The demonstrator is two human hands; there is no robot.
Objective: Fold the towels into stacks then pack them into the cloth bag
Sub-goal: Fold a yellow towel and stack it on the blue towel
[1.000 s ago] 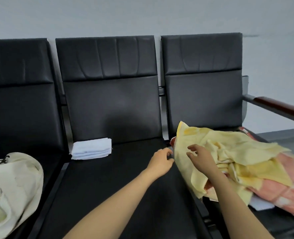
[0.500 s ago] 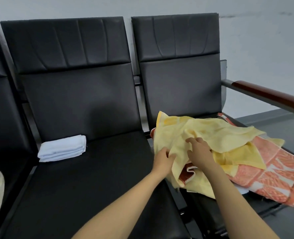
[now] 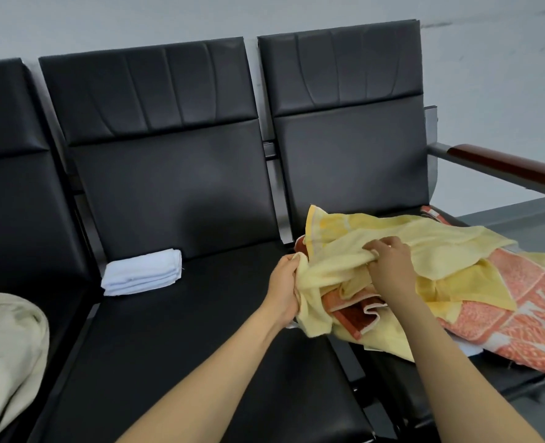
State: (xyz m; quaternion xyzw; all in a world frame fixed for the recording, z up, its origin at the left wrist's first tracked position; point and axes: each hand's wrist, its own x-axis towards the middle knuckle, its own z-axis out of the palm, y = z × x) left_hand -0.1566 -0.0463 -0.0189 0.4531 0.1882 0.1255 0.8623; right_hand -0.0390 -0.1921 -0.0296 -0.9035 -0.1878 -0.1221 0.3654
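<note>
A crumpled pale yellow towel [image 3: 431,251] lies on top of an orange patterned towel [image 3: 504,318] on the right-hand seat. My left hand [image 3: 284,289] grips the yellow towel's bunched left edge. My right hand [image 3: 389,263] pinches a fold of the same towel a little further right. A folded white towel [image 3: 141,276] sits at the back left of the middle seat. The cream cloth bag [image 3: 6,353] slumps on the left seat, partly cut off by the frame.
Three black padded seats [image 3: 185,346] stand in a row against a grey wall. A wooden armrest [image 3: 507,171] juts out at the right end. Another yellow towel [image 3: 469,286] and a white cloth edge lie in the pile.
My left hand has closed round the yellow towel's edge and my right hand has pinched a fold. The towel is bunched between them. The view shifted back left, showing the bag.
</note>
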